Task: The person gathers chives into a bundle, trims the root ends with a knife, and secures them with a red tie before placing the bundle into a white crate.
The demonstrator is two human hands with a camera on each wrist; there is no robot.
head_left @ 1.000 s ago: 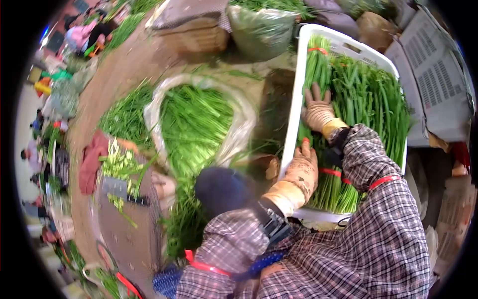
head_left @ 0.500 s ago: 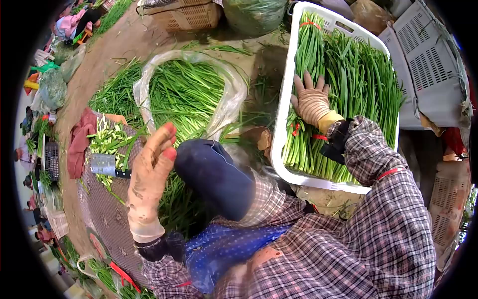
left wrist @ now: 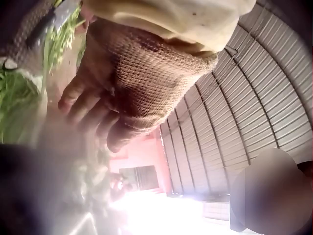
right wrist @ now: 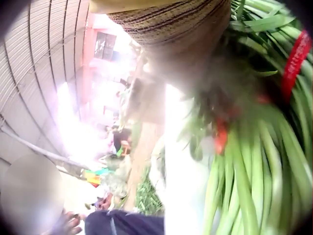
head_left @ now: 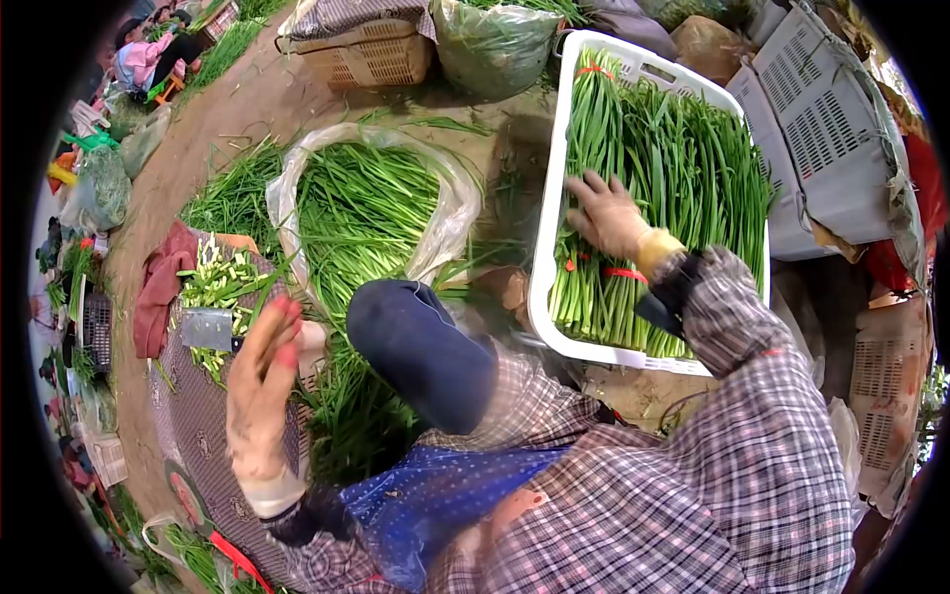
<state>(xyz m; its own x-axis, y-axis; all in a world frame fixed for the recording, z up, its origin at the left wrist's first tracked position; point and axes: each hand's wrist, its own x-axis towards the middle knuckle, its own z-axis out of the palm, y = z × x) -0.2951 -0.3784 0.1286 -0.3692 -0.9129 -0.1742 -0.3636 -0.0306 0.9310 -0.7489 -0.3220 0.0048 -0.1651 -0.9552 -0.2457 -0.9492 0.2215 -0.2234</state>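
A white plastic crate (head_left: 542,287) holds bundles of long green chives (head_left: 683,188), tied with red bands (head_left: 625,273). My gloved right hand (head_left: 612,216) is over the bundles at the crate's left side, fingers spread and extended. In the right wrist view, that hand (right wrist: 181,44) is blurred above the pale stems (right wrist: 249,181). On the left, my gloved left hand (head_left: 259,406) is raised with its fingers extended and nothing in it. Just beyond its fingertips, a cleaver (head_left: 206,329) lies among cut stem ends (head_left: 223,272) on a patterned mat.
An open clear plastic bag (head_left: 443,233) of loose chives stands beyond my bent knee (head_left: 421,346). More chives lie on the ground beside it. A dark red cloth (head_left: 163,287) is at the mat's far edge. Grey crates (head_left: 821,119) line the right side.
My left hand has left the crate and swung left to beside the cleaver. The right hand stays at the bundles, its fingers now turned more to the left.
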